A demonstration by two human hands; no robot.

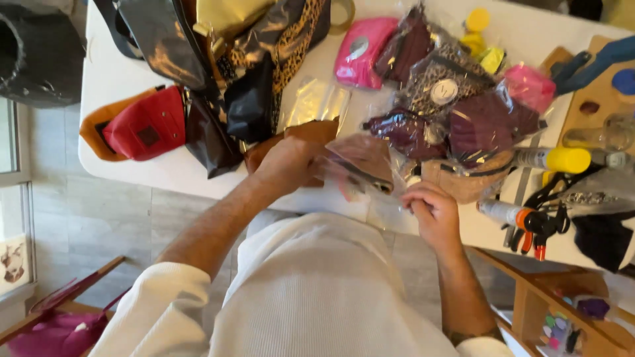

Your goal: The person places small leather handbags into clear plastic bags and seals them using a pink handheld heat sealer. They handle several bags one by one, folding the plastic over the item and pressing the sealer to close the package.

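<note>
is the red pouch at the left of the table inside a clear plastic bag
No, the red pouch lies bare on the white table, while the clear plastic bag is between the hands.

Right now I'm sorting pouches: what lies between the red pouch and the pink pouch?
In the head view, a heap of dark and leopard-print bags lies between the red pouch and the pink pouch.

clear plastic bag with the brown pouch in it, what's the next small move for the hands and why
Probably draw the right hand back along the clear plastic bag edge while the left hand steadies the brown pouch. The bag looks stretched between both hands at the white table edge, the pouch seemingly only partly inside it.
</note>
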